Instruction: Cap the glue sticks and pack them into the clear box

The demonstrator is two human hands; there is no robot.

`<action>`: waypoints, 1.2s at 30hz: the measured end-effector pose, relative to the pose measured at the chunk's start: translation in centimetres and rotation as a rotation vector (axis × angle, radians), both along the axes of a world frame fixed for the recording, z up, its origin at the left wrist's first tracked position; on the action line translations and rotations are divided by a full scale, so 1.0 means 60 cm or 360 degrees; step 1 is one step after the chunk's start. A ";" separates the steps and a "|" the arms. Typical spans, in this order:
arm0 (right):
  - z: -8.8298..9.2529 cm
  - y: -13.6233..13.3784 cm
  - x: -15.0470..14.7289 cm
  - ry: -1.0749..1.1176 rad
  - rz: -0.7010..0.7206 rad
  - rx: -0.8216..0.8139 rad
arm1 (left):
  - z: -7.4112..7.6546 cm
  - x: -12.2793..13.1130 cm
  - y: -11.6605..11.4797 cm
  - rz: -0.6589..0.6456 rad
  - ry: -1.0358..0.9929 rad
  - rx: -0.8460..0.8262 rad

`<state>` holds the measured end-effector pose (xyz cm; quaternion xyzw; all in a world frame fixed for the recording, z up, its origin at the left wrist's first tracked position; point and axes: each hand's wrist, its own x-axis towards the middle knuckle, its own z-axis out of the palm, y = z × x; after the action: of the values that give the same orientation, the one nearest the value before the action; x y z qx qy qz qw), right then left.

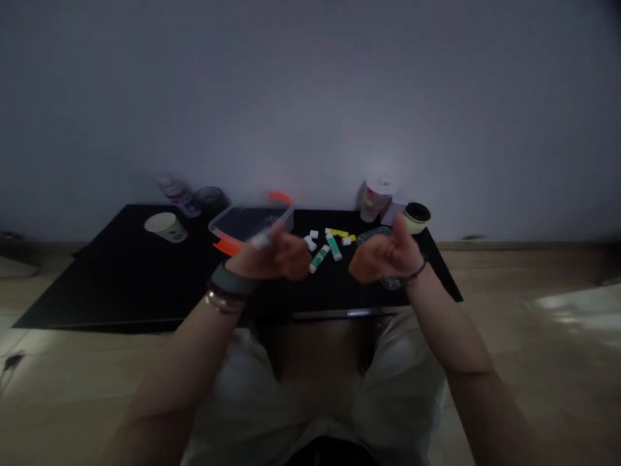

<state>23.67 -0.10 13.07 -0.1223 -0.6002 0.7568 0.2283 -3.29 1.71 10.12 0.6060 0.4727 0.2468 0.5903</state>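
My left hand and my right hand hover above the near middle of the black table, apart from each other. Both are blurred, thumbs raised away from loosely bent fingers, and nothing shows in either. A pale patch lies by the left thumb's base; I cannot make out what it is. Between and beyond the hands lie two green-and-white tubes like glue sticks, one tilted left and one tilted right. A yellow tube and several small white pieces lie around them. Behind my right hand is a partly hidden clear plastic container.
A clear box with orange clips stands beyond my left hand. Farther left are a paper cup, a bottle and a dark round bowl. A patterned cup and a black-lidded jar stand back right, near the wall.
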 end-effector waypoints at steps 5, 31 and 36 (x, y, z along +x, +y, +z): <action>-0.056 0.095 -0.005 -0.0017 -0.0429 -0.0486 | -0.031 0.024 0.082 0.0101 -0.0864 -0.0368; -0.253 0.102 -0.002 -0.0444 -0.0615 -0.0854 | -0.194 0.040 0.098 -0.0092 -0.0986 -0.0871; -0.211 0.133 0.005 -0.1000 -0.1277 0.0078 | -0.168 0.039 0.120 0.0247 0.0055 -0.0173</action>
<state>23.97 7.90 0.39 -0.5594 -0.5633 0.5218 0.3122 -0.92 8.91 0.01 0.5389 0.5411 0.2553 0.5930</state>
